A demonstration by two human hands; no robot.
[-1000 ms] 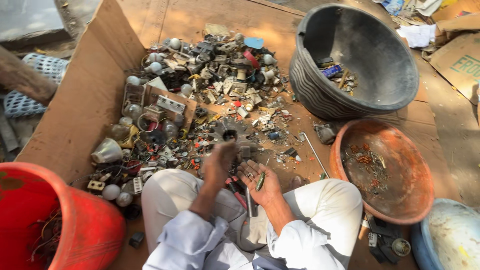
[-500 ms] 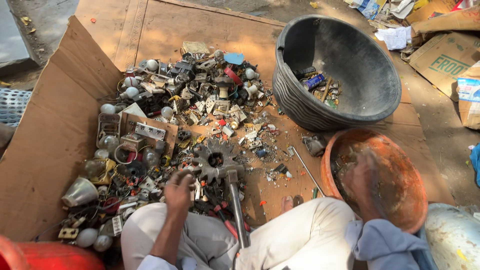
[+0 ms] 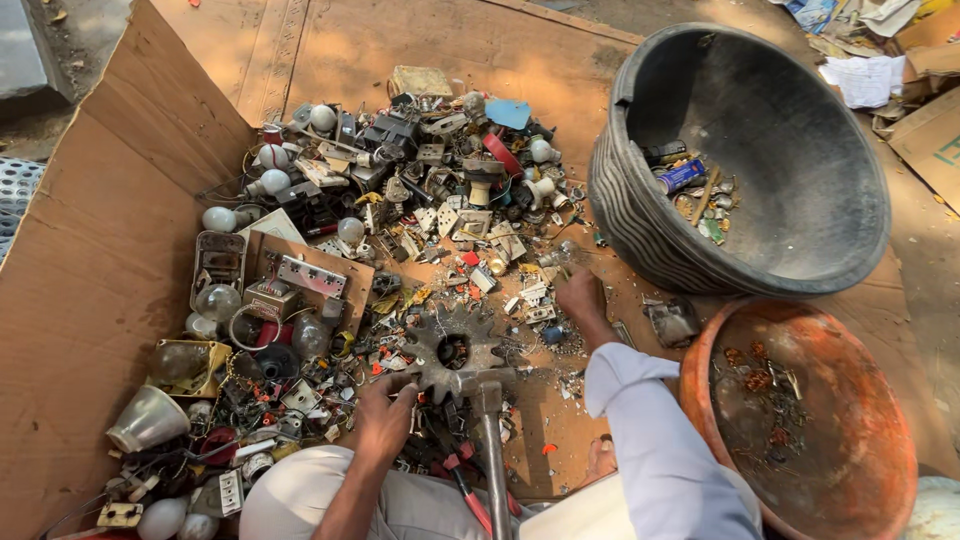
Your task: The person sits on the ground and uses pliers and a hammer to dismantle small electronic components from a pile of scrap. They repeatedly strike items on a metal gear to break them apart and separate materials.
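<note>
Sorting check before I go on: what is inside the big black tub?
The black tub holds a small heap of scraps at its left side: a blue cylinder, a dark block and small bits. The near wall hides part of the floor.

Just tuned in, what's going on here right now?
A person sits on flattened cardboard facing a heap of broken electrical scrap: bulbs, switches and sockets. The left hand rests by a toothed metal gear, with a hammer lying against it. The right hand reaches into the scrap at the heap's right edge. A black tub and an orange basin on the right each hold a few sorted pieces.
</note>
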